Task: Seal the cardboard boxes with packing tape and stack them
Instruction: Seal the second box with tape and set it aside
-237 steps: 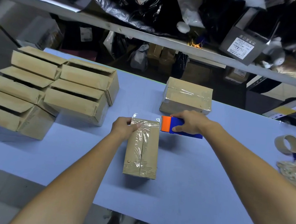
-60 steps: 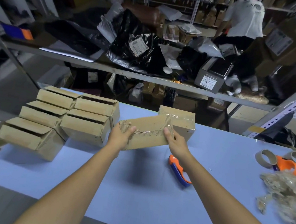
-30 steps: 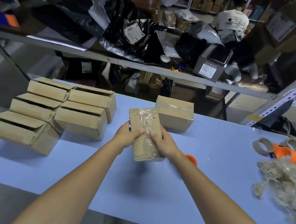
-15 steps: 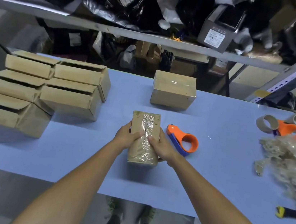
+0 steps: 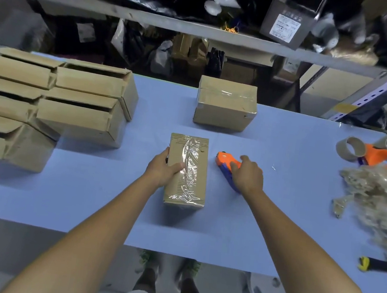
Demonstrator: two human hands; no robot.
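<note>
A narrow cardboard box (image 5: 187, 170) lies lengthwise on the blue table (image 5: 82, 200), a wrinkled strip of clear tape running down its top (printed lines show along the edges). The left hand (image 5: 163, 169) presses its left side, thumb on the tape. The right hand (image 5: 246, 175) closes over the orange-and-blue tape dispenser (image 5: 226, 161) just beside it.

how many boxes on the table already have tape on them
2: the sealed box at the table's far edge, and the box under the left hand. The left pile looks untaped.
</note>
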